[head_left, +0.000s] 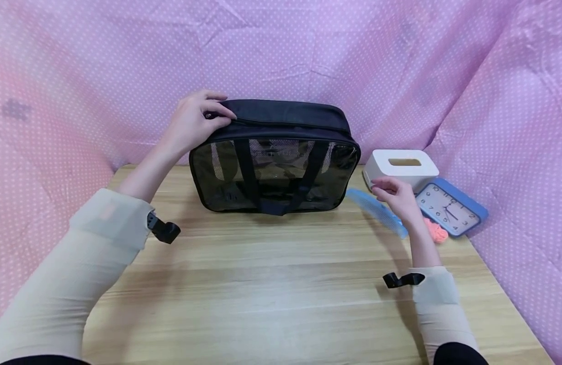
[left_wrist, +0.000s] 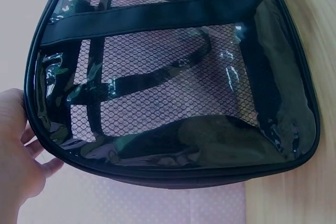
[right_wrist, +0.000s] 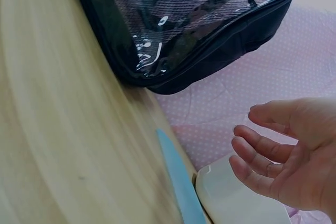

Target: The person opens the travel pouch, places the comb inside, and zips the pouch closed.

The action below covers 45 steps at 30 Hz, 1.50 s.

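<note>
A black bag with clear front panel [head_left: 281, 172] stands upright at the back of the table, its two dark straps hanging down the front. At the bag's upper left corner, my left hand [head_left: 196, 119] pinches the top by the zipper line, thumb and forefinger close together; in the left wrist view the bag [left_wrist: 173, 93] partly hides those fingers. My right hand [head_left: 395, 197] hovers right of the bag, fingers loosely bent and holding nothing, as the right wrist view of the hand [right_wrist: 289, 150] confirms. Below and left of it lies a blue comb [head_left: 377, 210].
Behind the right hand sits a white tissue box [head_left: 399, 165] with a slot on top. A blue clock [head_left: 452, 208] leans at the right edge, beside a small coral-pink bundle [head_left: 436, 231]. Pink dotted cloth [head_left: 281, 50] hangs around the wooden table [head_left: 272, 284].
</note>
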Motion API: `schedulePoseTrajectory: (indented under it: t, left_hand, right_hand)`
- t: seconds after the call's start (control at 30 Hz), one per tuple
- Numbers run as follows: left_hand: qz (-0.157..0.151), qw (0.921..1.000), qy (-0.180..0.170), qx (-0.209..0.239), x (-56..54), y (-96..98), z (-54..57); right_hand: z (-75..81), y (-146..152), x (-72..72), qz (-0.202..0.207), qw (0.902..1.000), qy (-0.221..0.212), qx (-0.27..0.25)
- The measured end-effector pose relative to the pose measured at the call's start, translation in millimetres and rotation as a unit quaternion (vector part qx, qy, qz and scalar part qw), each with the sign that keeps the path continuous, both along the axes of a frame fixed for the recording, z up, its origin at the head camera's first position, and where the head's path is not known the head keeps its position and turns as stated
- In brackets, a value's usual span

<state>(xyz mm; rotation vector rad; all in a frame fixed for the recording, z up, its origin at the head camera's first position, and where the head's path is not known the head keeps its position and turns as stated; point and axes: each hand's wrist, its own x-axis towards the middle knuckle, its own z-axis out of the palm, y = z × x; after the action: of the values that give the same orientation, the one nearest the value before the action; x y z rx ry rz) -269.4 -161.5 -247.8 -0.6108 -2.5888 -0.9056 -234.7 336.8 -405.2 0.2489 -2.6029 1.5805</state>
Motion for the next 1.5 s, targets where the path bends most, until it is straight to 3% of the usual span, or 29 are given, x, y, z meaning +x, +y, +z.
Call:
schedulePoseTrajectory:
  t: [0.37,0.7,0.97,1.5]
  left_hand:
    - [0.004,0.9958,-0.065,-0.065,-2.0,-1.2,4.5]
    - [0.000,0.9769,-0.165,-0.136,-7.0,-1.0,12.9]
    - [-0.002,0.9674,-0.195,-0.161,-14.4,-1.2,13.3]
    - [-0.005,0.9629,-0.226,-0.148,-15.2,-1.2,12.7]
  right_hand:
    - [-2.2,5.3,2.9,-0.001,0.9897,0.009,0.143]
    - [-9.5,19.1,7.5,0.030,0.9736,0.014,0.226]
    - [-12.4,28.1,9.0,0.044,0.9608,-0.015,0.273]
    - [-26.4,39.4,-1.6,0.077,0.9368,-0.003,0.341]
